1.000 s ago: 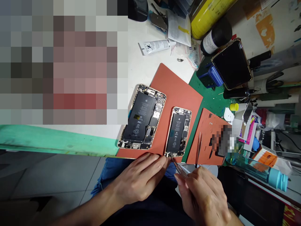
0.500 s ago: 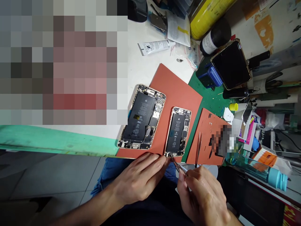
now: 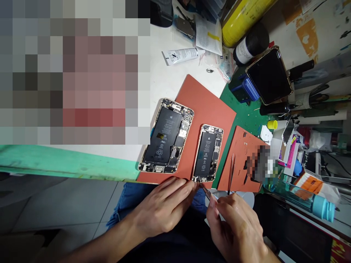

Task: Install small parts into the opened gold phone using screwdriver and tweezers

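The smaller opened phone [image 3: 206, 155] lies on a reddish-brown mat [image 3: 204, 98] with its battery and boards bare. At its lower left corner, the fingertips of my left hand [image 3: 164, 206] are pressed together against the edge. My right hand [image 3: 236, 223] is closed around a slim metal screwdriver [image 3: 207, 194] with a knurled grip. The screwdriver's tip points at the phone's bottom edge, close to my left fingertips; its exact contact is hard to see. To the left lies a larger opened phone [image 3: 167, 137], also with its battery showing.
Tweezers [image 3: 231, 173] and small dark parts lie on a second reddish mat [image 3: 226, 179]. Behind stand a phone on a blue holder [image 3: 244, 87] and a yellow cylinder [image 3: 244, 20]. A white tube [image 3: 181, 55] rests on the white surface. A blue-capped bottle [image 3: 323, 208] lies at right.
The screwdriver and my right fingers have shifted very slightly. My left hand stays at the smaller phone's corner, and both phones lie as before.
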`<state>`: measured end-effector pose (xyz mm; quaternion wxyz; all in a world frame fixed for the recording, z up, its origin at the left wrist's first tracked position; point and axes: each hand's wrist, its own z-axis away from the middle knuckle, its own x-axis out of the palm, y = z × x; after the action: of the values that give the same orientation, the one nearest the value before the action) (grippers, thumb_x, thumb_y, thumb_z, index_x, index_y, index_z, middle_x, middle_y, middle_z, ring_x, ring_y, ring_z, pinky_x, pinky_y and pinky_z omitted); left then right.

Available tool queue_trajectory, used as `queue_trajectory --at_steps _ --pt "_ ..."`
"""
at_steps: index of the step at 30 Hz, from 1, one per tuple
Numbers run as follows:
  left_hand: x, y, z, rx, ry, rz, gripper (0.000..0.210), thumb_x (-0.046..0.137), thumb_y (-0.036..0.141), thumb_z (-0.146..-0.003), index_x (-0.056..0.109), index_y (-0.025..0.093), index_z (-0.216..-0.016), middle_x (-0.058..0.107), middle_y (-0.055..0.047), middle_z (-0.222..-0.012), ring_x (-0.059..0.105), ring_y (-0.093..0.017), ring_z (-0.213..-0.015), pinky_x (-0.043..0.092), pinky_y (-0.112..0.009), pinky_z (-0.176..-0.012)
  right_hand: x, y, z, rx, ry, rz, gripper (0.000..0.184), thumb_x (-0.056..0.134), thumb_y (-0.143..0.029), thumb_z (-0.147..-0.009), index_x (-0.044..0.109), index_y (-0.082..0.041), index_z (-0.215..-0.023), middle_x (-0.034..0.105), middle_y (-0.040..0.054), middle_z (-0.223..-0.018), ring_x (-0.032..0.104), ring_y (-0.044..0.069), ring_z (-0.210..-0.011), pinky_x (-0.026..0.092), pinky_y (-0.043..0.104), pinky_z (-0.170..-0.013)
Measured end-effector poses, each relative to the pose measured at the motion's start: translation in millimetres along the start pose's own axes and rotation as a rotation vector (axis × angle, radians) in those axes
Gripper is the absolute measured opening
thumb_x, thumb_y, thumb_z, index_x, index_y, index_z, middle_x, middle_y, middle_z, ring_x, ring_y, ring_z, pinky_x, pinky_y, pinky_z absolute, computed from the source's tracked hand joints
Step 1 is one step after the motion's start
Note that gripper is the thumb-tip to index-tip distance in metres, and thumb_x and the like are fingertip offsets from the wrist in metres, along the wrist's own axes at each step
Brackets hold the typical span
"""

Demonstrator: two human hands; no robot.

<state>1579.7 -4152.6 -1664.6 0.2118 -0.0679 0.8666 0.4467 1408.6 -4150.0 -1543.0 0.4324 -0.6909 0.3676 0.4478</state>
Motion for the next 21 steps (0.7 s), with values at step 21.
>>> queue_trajectory --at_steps 21 --pt "-11.3 -1.3 -15.3 0.112 0.009 -0.100 0.023 0.054 0.003 -0.103 0.072 0.009 -0.116 0.080 -0.010 -0.100 0.074 -0.023 -0.092 0.064 -0.038 -0.083 0.2 -5.0 -6.2 0.019 0.015 0.060 0.021 0.067 -0.001 -0.098 0.060 -0.020 -0.091 0.059 -0.0050 -0.062 0.051 0.009 -0.048 0.047 0.025 -0.049"
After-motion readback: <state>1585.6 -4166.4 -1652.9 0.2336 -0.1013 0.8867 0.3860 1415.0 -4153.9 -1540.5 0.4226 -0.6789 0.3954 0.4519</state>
